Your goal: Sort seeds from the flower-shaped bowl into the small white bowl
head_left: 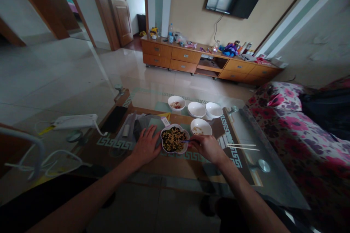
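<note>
The left hand (146, 145) lies palm down on the glass-topped surface (246, 184), its fingers (151, 133) spread and open, reaching toward the left rim of a scalloped white bowl (175, 151); whether they touch the rim is hard to tell. The bowl sits between the two hands, close to the near edge of the group of dishes, and is filled with small yellowish beans mixed with darker seeds (173, 139). The right hand (207, 148) comes in from the other side, its fingers (198, 142) curled and pinched together on a thin bluish stick (186, 141). The stick's long axis runs nearly level across the view, from the right hand leftward to the bowl's right rim, so the right hand is clearly the nearer to the bowl's contents; the stick's far tip is too small to make out. Just beyond the scalloped bowl stands a white bowl (201, 127) holding a little pale food, with three more white bowls (196, 109) farther on. A pair of chopsticks (242, 147) lies on the glass to the right, well apart from the right hand, and a dark pouch (143, 125) lies beyond the left hand.
</note>
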Action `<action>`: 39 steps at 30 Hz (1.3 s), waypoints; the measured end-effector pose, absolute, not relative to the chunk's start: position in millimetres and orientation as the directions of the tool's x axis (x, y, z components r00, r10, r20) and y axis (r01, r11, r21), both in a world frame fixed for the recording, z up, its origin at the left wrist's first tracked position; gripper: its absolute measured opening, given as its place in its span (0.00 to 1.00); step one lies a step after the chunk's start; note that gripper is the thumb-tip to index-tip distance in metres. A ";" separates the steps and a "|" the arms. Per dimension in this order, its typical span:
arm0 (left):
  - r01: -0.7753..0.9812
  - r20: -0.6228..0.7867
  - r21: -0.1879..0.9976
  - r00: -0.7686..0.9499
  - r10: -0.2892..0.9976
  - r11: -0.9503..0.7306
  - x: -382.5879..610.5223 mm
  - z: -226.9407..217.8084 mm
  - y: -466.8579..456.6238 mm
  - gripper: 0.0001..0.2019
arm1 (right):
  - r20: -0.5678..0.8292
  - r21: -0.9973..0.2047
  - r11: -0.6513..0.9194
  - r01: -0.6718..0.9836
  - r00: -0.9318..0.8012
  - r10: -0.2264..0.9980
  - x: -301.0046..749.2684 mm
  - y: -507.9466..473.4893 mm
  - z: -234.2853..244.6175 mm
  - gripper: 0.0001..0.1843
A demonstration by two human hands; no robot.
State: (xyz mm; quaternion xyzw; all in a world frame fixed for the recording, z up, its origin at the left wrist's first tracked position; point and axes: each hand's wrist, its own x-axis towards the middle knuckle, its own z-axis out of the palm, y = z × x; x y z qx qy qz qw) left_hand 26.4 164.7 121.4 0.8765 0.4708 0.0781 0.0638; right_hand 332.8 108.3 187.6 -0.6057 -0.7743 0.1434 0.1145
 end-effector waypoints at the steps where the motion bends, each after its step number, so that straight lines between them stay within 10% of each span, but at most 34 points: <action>1: 0.816 0.077 0.183 0.545 0.835 -0.549 26.4 121.3 164.7 0.27 | 0.008 -0.361 0.223 0.906 -0.236 0.972 332.9 108.0 187.4 0.08; 39: 0.801 0.176 0.168 0.549 0.817 -0.575 24.4 110.5 165.8 0.26 | -0.065 -0.243 0.269 0.932 -0.292 0.954 319.3 109.3 192.4 0.12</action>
